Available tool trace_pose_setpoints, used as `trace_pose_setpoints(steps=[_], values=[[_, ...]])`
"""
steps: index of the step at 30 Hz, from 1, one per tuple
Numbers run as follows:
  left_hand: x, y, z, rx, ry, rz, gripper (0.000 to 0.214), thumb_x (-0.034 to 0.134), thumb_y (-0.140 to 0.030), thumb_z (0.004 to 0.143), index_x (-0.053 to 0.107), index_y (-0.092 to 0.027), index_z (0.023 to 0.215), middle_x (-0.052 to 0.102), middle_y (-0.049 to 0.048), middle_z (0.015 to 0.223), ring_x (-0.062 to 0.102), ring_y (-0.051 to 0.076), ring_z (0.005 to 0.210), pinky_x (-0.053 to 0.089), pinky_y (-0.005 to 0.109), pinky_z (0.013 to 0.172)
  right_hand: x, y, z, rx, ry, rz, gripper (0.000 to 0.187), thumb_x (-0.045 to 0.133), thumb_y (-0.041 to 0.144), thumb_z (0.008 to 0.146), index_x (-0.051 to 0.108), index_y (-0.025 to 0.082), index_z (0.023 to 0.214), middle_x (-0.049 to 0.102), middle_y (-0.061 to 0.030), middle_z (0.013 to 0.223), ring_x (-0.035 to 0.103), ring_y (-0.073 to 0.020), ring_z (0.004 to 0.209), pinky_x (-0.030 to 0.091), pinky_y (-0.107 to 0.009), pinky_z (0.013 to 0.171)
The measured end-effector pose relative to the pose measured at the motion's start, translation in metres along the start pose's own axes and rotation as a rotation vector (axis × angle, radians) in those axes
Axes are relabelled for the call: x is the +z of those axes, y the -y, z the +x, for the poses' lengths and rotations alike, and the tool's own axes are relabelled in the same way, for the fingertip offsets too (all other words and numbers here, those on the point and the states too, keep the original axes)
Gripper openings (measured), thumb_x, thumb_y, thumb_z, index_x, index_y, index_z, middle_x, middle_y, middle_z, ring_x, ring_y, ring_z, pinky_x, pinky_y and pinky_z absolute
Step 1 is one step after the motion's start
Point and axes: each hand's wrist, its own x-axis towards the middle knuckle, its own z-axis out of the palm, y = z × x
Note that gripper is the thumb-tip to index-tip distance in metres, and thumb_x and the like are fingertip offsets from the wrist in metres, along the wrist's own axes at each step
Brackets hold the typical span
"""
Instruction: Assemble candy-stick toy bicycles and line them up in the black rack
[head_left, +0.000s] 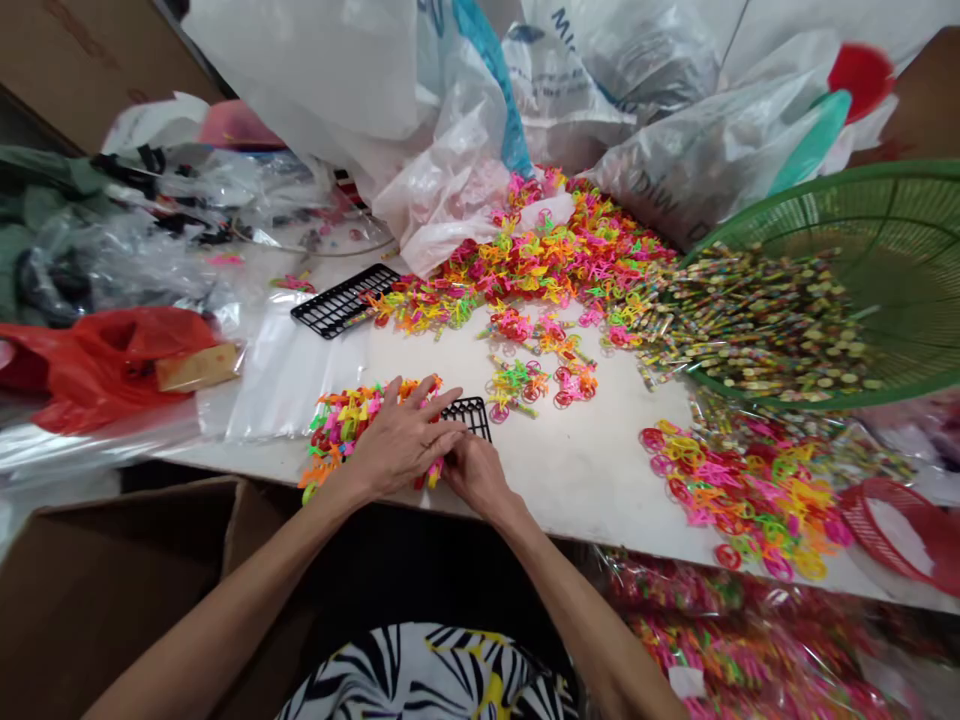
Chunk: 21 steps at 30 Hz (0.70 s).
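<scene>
Under my hands, near the table's front edge, lies a black grid rack (474, 412). Its left part is covered by rows of small bright plastic pieces (339, 425) in pink, yellow, green and orange. My left hand (405, 440) rests across these pieces, fingers stretched and spread. Close against it, my right hand (478, 468) has its fingers bent together at the rack's near side. Whatever the right fingertips hold is hidden; a few pink and yellow bits show between the two hands. The rack's right end shows bare black cells.
A second black rack (345, 300) lies behind. A big heap of plastic pieces (555, 250) spreads across the back. At right, a green basket (900, 330) spills thin patterned sticks (772, 320), with another pile (750, 490) before it. A cardboard box (112, 520) stands left; a red basket (900, 530) sits right.
</scene>
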Motion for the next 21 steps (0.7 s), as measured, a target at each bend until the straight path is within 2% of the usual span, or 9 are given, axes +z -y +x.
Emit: trace_pose_setpoints(steps=[2, 7, 12, 14, 16, 18, 21], values=[[0.000, -0.001, -0.001, -0.004, 0.004, 0.008, 0.032, 0.033, -0.036, 0.092, 0.061, -0.035, 0.108, 0.042, -0.0019, 0.137, 0.032, 0.033, 0.128, 0.024, 0.061, 0.099, 0.000, -0.001, -0.001, -0.012, -0.009, 0.017, 0.022, 0.047, 0.020, 0.081, 0.062, 0.017, 0.097, 0.067, -0.0065, 0.097, 0.062, -0.0168, 0.082, 0.039, -0.023, 0.063], [0.000, -0.003, -0.001, -0.010, 0.022, 0.013, 0.033, 0.033, -0.036, 0.092, 0.065, -0.030, 0.097, 0.043, -0.0033, 0.137, 0.032, 0.033, 0.128, 0.023, 0.062, 0.099, 0.005, 0.001, 0.001, -0.027, 0.129, -0.063, 0.021, 0.048, 0.014, 0.077, 0.064, 0.017, 0.090, 0.067, -0.0078, 0.093, 0.061, -0.0191, 0.082, 0.037, -0.025, 0.063], [0.001, -0.001, -0.001, -0.005, 0.023, 0.020, 0.034, 0.032, -0.037, 0.092, 0.066, -0.030, 0.095, 0.043, -0.0027, 0.137, 0.032, 0.033, 0.128, 0.023, 0.061, 0.099, 0.002, 0.004, 0.002, 0.031, 0.109, -0.035, 0.019, 0.049, 0.021, 0.079, 0.064, 0.017, 0.090, 0.068, -0.0065, 0.089, 0.061, -0.0189, 0.079, 0.037, -0.025, 0.062], [0.000, -0.002, -0.002, -0.008, 0.007, 0.026, 0.033, 0.033, -0.037, 0.092, 0.064, -0.033, 0.101, 0.042, -0.0018, 0.137, 0.033, 0.033, 0.127, 0.021, 0.063, 0.099, -0.012, -0.003, 0.003, 0.018, 0.123, 0.004, 0.017, 0.051, 0.022, 0.079, 0.065, 0.019, 0.089, 0.067, -0.0036, 0.084, 0.060, -0.0170, 0.077, 0.038, -0.024, 0.063], [-0.002, -0.004, -0.003, -0.038, -0.039, 0.052, 0.031, 0.035, -0.039, 0.091, 0.061, -0.037, 0.107, 0.040, -0.0008, 0.139, 0.032, 0.032, 0.128, 0.015, 0.066, 0.099, -0.034, -0.017, 0.007, 0.067, 0.058, -0.047, 0.019, 0.049, 0.021, 0.080, 0.064, 0.019, 0.091, 0.066, -0.0033, 0.085, 0.059, -0.0167, 0.079, 0.039, -0.024, 0.066], [-0.004, -0.006, -0.005, -0.092, -0.094, 0.092, 0.031, 0.037, -0.041, 0.090, 0.057, -0.038, 0.113, 0.036, 0.0009, 0.141, 0.029, 0.032, 0.130, 0.012, 0.066, 0.100, -0.057, -0.033, 0.012, 0.196, -0.038, -0.223, 0.023, 0.043, 0.018, 0.083, 0.063, 0.017, 0.094, 0.063, -0.0075, 0.095, 0.059, -0.0189, 0.084, 0.039, -0.026, 0.068], [-0.006, -0.006, -0.005, -0.155, -0.105, 0.134, 0.042, 0.039, -0.047, 0.087, 0.049, -0.030, 0.124, 0.033, 0.0065, 0.143, 0.026, 0.031, 0.131, 0.014, 0.063, 0.101, -0.080, -0.054, 0.016, 0.298, 0.012, -0.468, 0.028, 0.037, 0.008, 0.081, 0.061, 0.014, 0.092, 0.059, -0.0135, 0.104, 0.060, -0.0217, 0.084, 0.038, -0.028, 0.065]])
